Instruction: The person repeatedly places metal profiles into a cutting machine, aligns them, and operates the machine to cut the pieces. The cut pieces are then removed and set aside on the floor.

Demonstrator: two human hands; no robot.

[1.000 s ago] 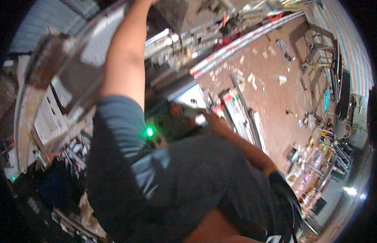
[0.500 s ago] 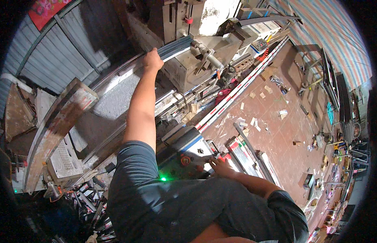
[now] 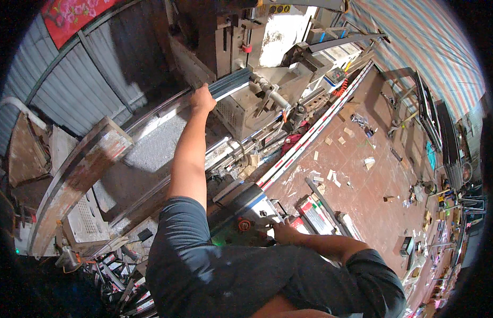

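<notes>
My left arm reaches far forward. At its end my left hand (image 3: 203,99) is closed on the end of a dark grey grooved metal profile (image 3: 230,82), which lies along the bed of a saw-like machine (image 3: 241,111). A clamp cylinder (image 3: 275,100) stands at the profile's far end. Close to my body, my right hand (image 3: 285,231) is at the edge of a control panel (image 3: 262,206) with a black switch and a red button (image 3: 244,225). Its fingers are partly stretched out over the panel's edge, and I see nothing held in them.
A worn curved beam (image 3: 92,169) stands at the left. Below it lies a heap of profile offcuts (image 3: 116,270). A red-and-white striped rail (image 3: 315,130) runs along the machine. Scraps litter the brown floor (image 3: 357,175); wrapped profiles (image 3: 318,214) lie right of the panel.
The view has shifted, so the scene sits slightly lower. My left hand stays on the profile. My right hand has drawn back slightly at the panel's edge; the green light is now mostly hidden.
</notes>
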